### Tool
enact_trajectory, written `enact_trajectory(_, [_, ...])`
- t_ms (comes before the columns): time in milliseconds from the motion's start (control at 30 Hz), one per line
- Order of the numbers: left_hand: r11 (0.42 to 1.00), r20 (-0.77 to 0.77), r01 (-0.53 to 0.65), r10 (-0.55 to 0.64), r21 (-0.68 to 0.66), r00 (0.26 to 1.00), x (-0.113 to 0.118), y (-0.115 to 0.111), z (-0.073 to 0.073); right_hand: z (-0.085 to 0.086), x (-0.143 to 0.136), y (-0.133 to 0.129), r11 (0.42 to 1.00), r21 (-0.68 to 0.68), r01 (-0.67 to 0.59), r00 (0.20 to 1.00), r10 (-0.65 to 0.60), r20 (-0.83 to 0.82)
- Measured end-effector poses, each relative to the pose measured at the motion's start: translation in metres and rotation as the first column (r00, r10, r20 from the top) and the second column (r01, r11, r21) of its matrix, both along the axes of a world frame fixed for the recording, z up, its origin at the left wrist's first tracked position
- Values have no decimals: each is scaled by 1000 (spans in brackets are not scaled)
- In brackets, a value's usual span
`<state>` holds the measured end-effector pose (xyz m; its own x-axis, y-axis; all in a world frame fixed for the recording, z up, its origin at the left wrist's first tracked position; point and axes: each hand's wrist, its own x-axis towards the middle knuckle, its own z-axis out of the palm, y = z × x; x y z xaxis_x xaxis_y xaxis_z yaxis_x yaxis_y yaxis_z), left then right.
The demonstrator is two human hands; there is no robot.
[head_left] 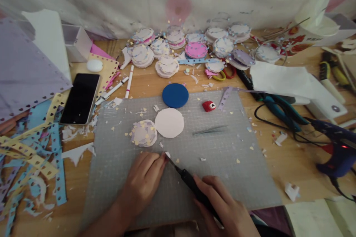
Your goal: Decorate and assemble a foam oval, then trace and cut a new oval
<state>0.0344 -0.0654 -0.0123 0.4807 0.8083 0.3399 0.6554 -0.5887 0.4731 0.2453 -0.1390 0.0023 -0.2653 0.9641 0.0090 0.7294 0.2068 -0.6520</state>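
My right hand (222, 202) is wrapped round the black handle of a craft knife (191, 183), whose narrow blade slants up and to the left. At its tip is a small white scrap (167, 154), right against the fingertips of my left hand (146, 179). The left fingers are closed together over the grey cutting mat (222, 177); what they pinch is hidden. Just beyond lie a round stack with lilac and yellow confetti (144, 133), a white paper disc (169, 123) overlapping its edge, and a blue disc (175, 95).
Several decorated round stacks (168, 66) line the back. Punched paper strips (58, 166) and a phone (80, 98) lie left. Tweezers (210, 130) and a small red item (208, 106) rest on the mat. A glue gun (338, 152) with a lit red light and teal pliers (283, 111) are right.
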Motion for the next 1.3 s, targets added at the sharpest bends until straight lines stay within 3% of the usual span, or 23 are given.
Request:
enact_trajectory(467, [1000,-3,25,-25,16,1000,0,0,-4,13,7,12,969,-246,-32,997,15,-70])
enact_trajectory(700, [1000,38,8,-9,26,999,3,1,0,13,15,11,977,-208,-50,997,37,-65])
enact_trajectory(1100, [1000,30,0,0,12,1000,0,0,-3,-3,-14,-2,969,-242,-54,984,93,153])
enact_trajectory(1300, [1000,36,1,-2,28,999,0,0,-6,-1,-18,1,962,-269,-54,972,112,205])
